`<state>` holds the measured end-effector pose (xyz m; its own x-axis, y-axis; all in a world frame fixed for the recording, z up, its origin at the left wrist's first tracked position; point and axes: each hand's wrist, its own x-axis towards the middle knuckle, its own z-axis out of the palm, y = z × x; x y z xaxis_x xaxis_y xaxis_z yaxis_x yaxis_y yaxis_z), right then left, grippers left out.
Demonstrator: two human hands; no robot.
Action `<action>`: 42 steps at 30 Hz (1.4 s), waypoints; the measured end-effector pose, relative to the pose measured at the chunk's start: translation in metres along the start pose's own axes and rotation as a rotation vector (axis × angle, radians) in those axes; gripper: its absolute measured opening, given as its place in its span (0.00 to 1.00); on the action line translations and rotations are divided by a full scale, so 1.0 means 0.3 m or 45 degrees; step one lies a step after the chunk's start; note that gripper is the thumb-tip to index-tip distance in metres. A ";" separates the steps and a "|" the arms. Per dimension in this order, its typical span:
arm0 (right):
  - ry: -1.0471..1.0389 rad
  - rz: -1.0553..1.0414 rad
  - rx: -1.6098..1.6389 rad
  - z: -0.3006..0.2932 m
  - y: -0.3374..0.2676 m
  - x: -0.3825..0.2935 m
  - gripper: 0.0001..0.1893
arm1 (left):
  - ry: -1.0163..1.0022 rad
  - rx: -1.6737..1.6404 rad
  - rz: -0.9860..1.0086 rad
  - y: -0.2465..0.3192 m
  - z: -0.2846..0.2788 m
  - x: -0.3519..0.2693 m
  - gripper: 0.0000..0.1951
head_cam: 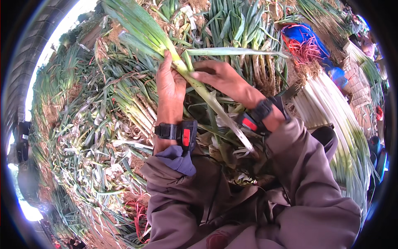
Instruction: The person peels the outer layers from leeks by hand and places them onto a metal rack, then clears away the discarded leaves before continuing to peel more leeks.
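A long green onion (214, 101) lies slantwise before me, its leaves at the upper left and its pale root end at the lower right. My left hand (171, 82) is wrapped around the stalk just below where the leaves fan out. On the other side, the thumb and fingers of my right hand (220, 77) pinch at the stalk, where an outer leaf (236, 52) bends away and sticks out to the right. The fingertips are partly hidden, so the exact grip on that leaf is unclear. Both wrists wear black straps with red-marked devices.
Soil-stained green onions (136, 113) lie to the left, among stripped leaves (96, 140). More stand upright ahead (239, 28). At right lies a row of clean white stalks (326, 102), near red twine (306, 51), a blue sheet (300, 34) and a plastic crate (357, 82).
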<state>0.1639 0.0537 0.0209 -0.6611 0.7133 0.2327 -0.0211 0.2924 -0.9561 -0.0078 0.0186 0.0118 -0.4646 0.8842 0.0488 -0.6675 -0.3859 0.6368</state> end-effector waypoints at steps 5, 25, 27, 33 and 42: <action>-0.032 0.032 0.300 0.024 0.027 0.088 0.14 | -0.175 -0.125 0.008 -0.001 0.012 0.031 0.17; -0.739 0.109 -0.805 -0.059 0.372 -0.470 0.14 | 0.253 0.066 0.108 0.043 -0.107 0.039 0.12; -1.021 0.266 -1.019 -0.059 0.530 -0.658 0.15 | 0.182 0.066 0.166 0.037 -0.119 0.075 0.12; -1.273 0.282 -0.792 -0.194 0.527 -0.720 0.13 | 0.020 0.067 0.146 0.088 -0.071 0.062 0.13; 0.178 -0.458 -0.614 -0.021 -0.033 -0.043 0.19 | -0.204 0.264 -0.065 0.060 0.003 0.004 0.17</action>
<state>0.1773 0.0455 0.0286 -0.5701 0.5838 0.5780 0.1386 0.7618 -0.6328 -0.0200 0.0129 0.0239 -0.3241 0.9380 0.1230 -0.5469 -0.2918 0.7847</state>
